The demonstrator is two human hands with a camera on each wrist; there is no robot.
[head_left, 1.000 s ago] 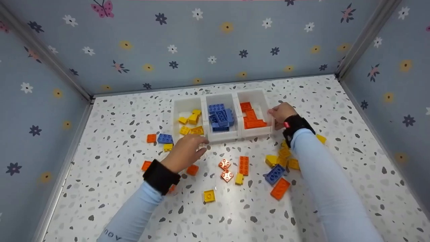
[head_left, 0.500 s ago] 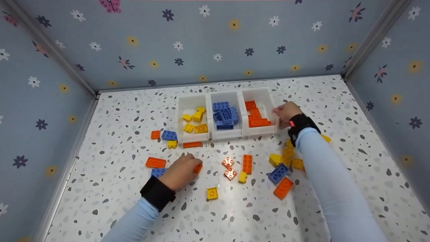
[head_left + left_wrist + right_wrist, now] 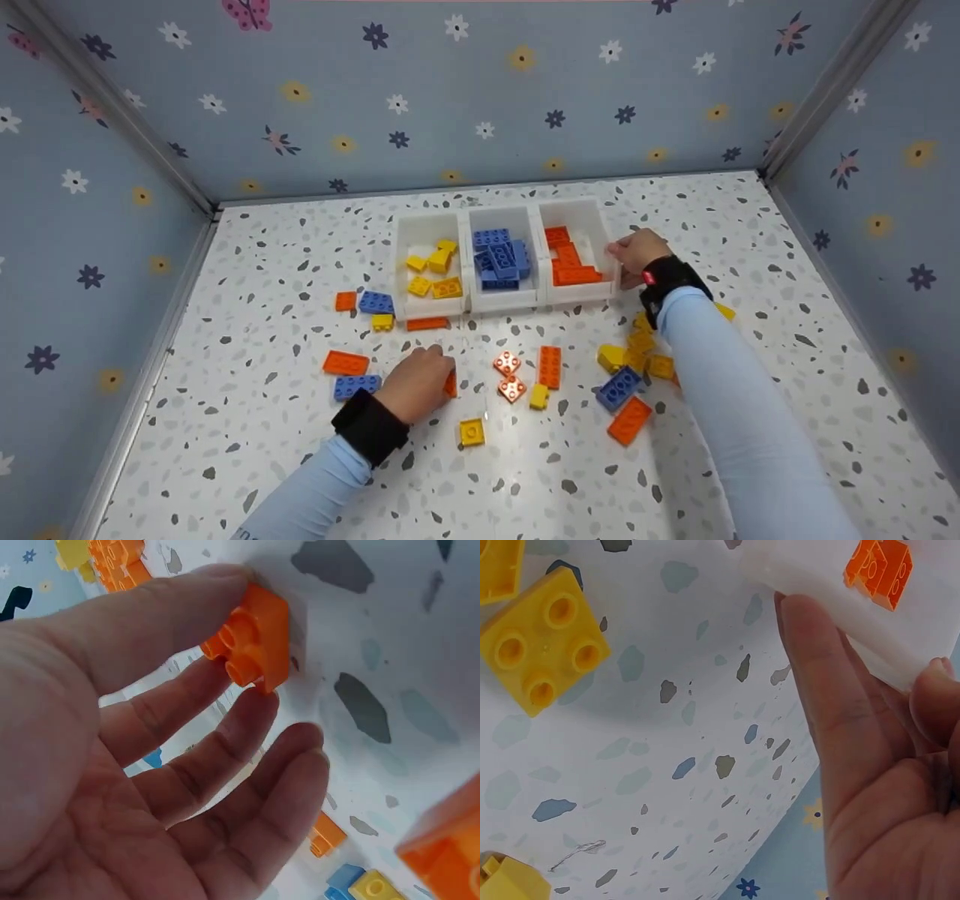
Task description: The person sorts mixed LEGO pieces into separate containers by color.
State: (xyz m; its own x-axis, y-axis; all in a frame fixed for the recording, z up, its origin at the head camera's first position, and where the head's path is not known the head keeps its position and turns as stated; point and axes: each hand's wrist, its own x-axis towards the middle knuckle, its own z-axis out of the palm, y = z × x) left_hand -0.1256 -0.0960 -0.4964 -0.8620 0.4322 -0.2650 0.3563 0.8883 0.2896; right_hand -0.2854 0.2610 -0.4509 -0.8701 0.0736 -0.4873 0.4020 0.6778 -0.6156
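In the left wrist view, my left hand pinches a small orange brick between thumb and fingertips, its studs facing the palm. The head view shows only a sliver of that brick beside the fingers, low over the table. My right hand grips the right wall of the white three-part bin, its thumb at the rim and its fingers along the outside. Yellow bricks lie in the bin's left compartment, blue bricks in the middle one and orange bricks in the right one.
Loose bricks lie around the left hand, including a blue brick and a flat orange brick. Two small orange bricks lie in the middle. Yellow bricks cluster under the right forearm. Patterned panels enclose the table.
My left hand has drawn back from the bin's front toward the table's middle and picked up the small orange brick. My right hand stays at the bin's right wall.
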